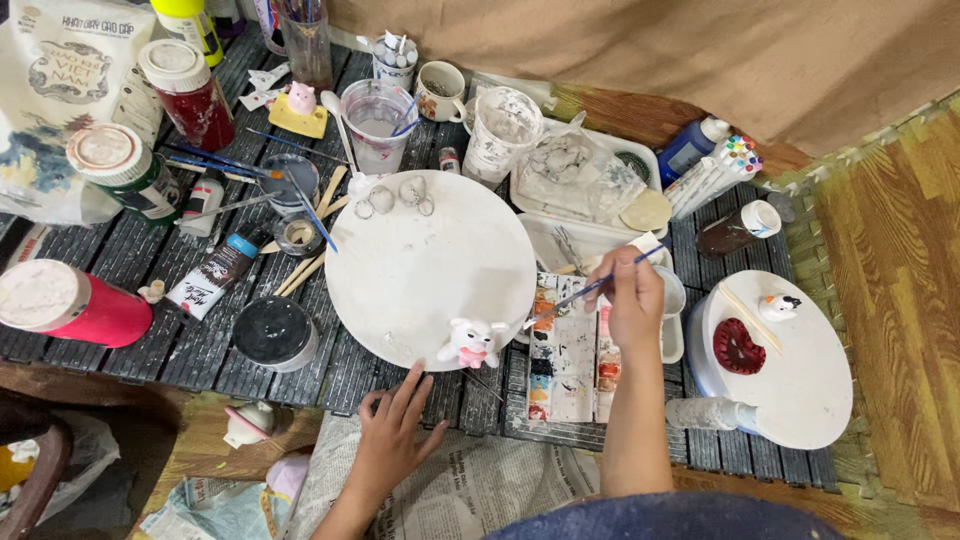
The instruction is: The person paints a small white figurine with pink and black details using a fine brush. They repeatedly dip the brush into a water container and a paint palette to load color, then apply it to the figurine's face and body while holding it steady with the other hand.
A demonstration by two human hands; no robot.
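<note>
The right hand, right of centre in the frame, pinches a thin blue-handled paintbrush between thumb and fingers; the handle slants up to the right and the bristle end dips down-left onto the paint-smeared palette lying just below and left of the hand. The left hand, in the lower middle of the frame, rests flat with its fingers spread and loose, holding nothing, partly on the dark slatted table edge and partly over the newspaper spread beneath it.

Between the two hands, slightly above the left one and to the left of the right, a small pink and white figurine stands at the lower edge of a round white turntable. The left fingertips lie just below the turntable's rim, near the figurine without touching it. The brush tip is just to the figurine's right.

Toward the lower right sits a second round white board carrying a dark red heart-shaped piece and a tiny white figure. At the left of the frame lie a pink jar on its side, a dark-lidded pot and a paint tube; above them, in the upper left, stand a dark red paint jar and a clear cup of cloudy water.
</note>
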